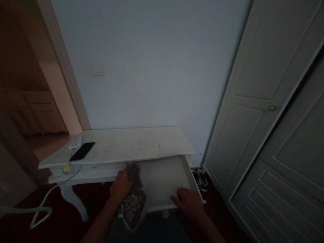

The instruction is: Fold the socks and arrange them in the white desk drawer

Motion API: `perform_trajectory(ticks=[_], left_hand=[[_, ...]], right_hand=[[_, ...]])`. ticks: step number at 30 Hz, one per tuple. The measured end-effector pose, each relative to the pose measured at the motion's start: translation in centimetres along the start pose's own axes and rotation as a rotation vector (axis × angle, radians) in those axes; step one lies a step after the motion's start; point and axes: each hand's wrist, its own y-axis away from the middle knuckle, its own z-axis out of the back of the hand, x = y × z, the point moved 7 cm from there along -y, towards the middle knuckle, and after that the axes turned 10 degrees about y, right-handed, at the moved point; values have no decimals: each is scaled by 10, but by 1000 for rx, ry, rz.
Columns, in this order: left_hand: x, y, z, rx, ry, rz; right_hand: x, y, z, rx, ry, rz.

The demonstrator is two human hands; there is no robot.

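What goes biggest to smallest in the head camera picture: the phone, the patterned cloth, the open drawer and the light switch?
1. Open drawer
2. Patterned cloth
3. Phone
4. Light switch

Down hung the dark cloth [133, 205], crumpled, pale-patterned towards its lower end, across the left side of the white drawer [163, 182], its tip below the front edge; the drawer stood pulled out!

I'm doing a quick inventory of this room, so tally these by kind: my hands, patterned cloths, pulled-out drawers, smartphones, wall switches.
Hands: 2 (left hand, right hand)
Patterned cloth: 1
Pulled-out drawer: 1
Smartphone: 1
Wall switch: 1
Total: 6
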Motion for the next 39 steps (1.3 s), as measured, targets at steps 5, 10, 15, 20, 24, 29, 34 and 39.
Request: perform_trajectory(ticks=[5, 10, 15, 20, 24, 29, 34, 39], left_hand=[[-6, -20, 15, -57, 53, -31], [33, 20, -8, 10, 224, -176], [89, 66, -3, 82, 548, -209], [83, 99, 34, 191, 577, -302], [32, 105, 9, 283, 245, -438], [-70, 115, -65, 410, -20, -616], [-187, 135, -107, 438, -13, -756], [-222, 140, -120, 412, 40, -748]], right_hand=[[-2, 1, -4, 18, 23, 1], [-3, 3, -7, -24, 11, 7], [-2, 5, -6, -32, -25, 26], [-27, 7, 10, -161, -166, 19], [-66, 3, 25, -325, -171, -126], [-84, -1, 13, -402, -341, -217], [-95, -9, -10, -359, -425, -243], [-104, -16, -25, -328, -393, -270]])
